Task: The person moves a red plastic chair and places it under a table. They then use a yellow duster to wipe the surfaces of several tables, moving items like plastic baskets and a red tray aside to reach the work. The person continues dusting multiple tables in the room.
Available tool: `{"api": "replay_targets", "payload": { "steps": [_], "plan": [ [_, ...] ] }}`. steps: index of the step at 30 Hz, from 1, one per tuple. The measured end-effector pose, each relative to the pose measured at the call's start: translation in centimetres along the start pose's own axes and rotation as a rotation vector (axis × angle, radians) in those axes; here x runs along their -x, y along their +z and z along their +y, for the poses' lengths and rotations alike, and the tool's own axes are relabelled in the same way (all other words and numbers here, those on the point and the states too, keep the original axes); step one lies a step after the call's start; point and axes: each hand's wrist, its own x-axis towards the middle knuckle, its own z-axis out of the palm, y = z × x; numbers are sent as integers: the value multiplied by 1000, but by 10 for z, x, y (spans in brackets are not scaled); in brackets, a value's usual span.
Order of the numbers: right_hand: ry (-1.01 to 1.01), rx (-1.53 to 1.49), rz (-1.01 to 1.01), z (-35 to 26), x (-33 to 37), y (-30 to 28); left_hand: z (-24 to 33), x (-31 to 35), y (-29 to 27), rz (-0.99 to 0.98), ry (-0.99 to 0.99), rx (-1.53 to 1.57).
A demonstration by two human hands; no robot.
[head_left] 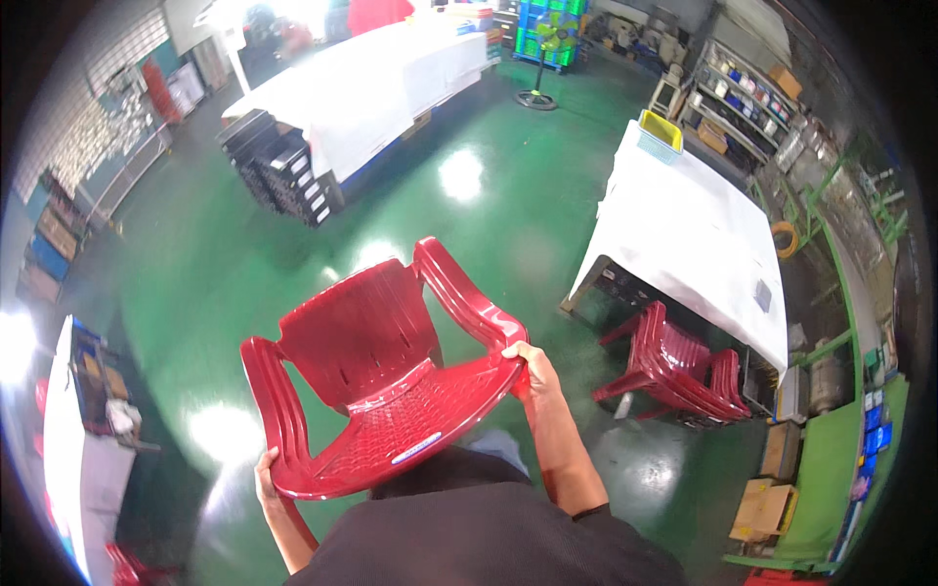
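A dark red plastic armchair [376, 391] is held up in front of my body, its seat front edge toward me and its backrest away from me. My left hand [267, 476] grips it low at the front of the left armrest. At the front end of the right armrest, my right hand [533, 367] is closed round the plastic, thumb on top. The chair's legs are mostly hidden below the seat.
A second red chair [674, 361] lies tipped beside the white-covered table [689, 225] on the right. Another long white-covered table [362, 88] stands ahead, with black crates [278, 166] at its near end. A pedestal fan [537, 88] stands farther back on the green floor.
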Motion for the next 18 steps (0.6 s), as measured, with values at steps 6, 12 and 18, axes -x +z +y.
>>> {"api": "replay_targets", "payload": {
  "steps": [6,12,18],
  "plan": [
    [17,62,-16,-121,-205,56,38,-183,157,-2,62,-54],
    [89,175,-90,-280,-436,99,28,-338,345,36,-6,194],
    [27,334,-139,-445,-613,148,31,-463,529,-73,51,233]
  ]
}}
